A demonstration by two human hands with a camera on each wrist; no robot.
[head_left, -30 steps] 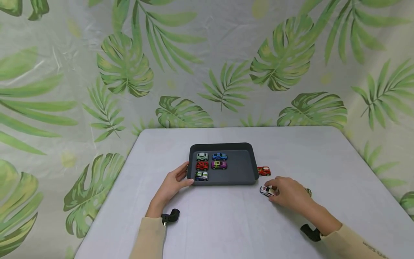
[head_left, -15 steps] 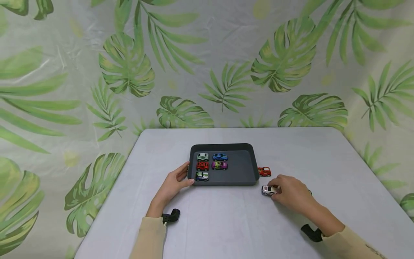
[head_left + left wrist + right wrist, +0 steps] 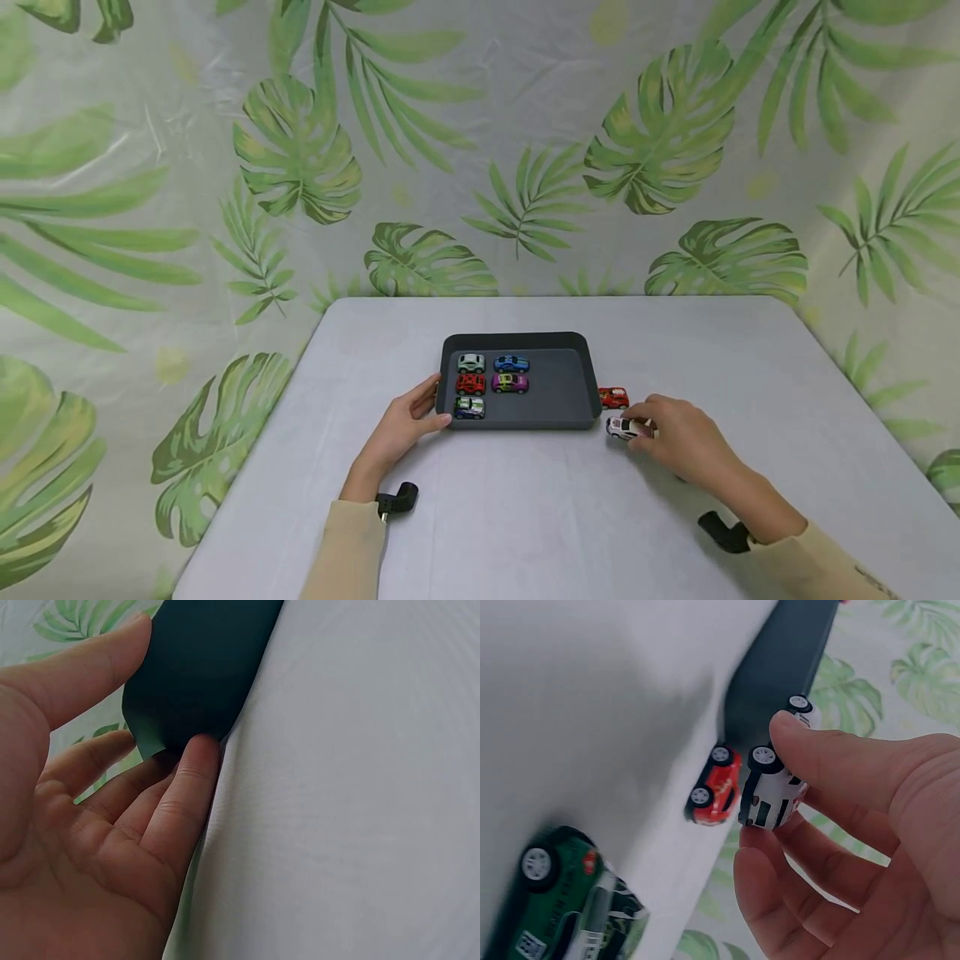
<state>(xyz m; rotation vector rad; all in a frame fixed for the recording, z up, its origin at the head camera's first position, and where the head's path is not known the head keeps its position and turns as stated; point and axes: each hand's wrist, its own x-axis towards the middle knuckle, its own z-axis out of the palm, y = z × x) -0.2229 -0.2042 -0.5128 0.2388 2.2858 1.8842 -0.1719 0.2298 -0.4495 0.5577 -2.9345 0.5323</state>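
My right hand (image 3: 686, 437) pinches a white toy car (image 3: 621, 428) between thumb and fingers, just off the tray's near right corner. In the right wrist view the white car (image 3: 771, 796) shows its wheels, and my right hand (image 3: 855, 817) covers part of it. Just beyond it a red toy car (image 3: 613, 397) stands beside the tray's right side. My left hand (image 3: 399, 427) holds the near left corner of the dark grey tray (image 3: 558, 392), thumb at the near edge and fingers along the left side. The left wrist view shows the left hand (image 3: 112, 802) against the tray wall (image 3: 202, 667).
Inside the tray's left half stand several toy cars: a pale green one (image 3: 471, 363), a blue one (image 3: 512, 363), a red one (image 3: 471, 384), a purple one (image 3: 510, 382) and a striped one (image 3: 469, 407). A green toy car (image 3: 562, 892) is on the white table (image 3: 525, 517).
My right hand has taken the white toy car in its fingers and moved it slightly away from me, nearer the red car. My left hand has stayed on the tray.
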